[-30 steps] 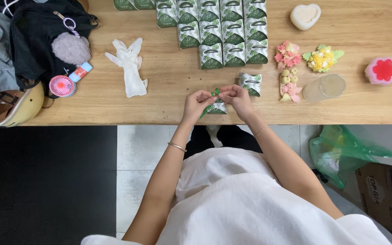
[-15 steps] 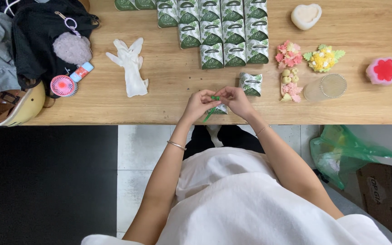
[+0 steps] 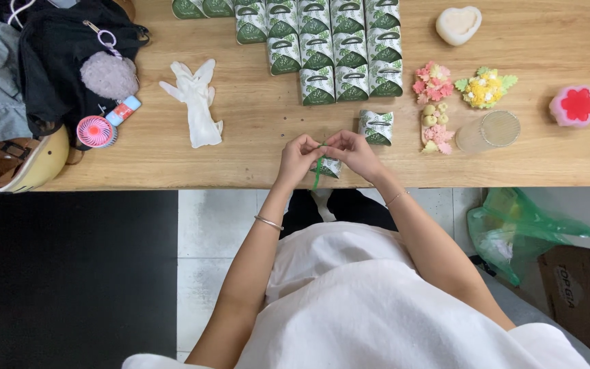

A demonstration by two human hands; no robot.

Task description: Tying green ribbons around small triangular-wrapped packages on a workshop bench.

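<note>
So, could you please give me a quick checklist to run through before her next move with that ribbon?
1. Both hands on the ribbon: left hand and right hand pinch the green ribbon together. Ok.
2. Small box under the hands sits on the wooden table. Ok.
3. Box close to the table's near edge. Not ok.
4. Knot finished: hidden by the fingers. Cannot tell.
5. Spare box lies beside the right hand. Ok.

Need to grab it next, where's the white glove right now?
In the head view the white glove lies flat on the wooden table, left of both hands, between the pink mini fan and the green-and-white boxes.
</note>
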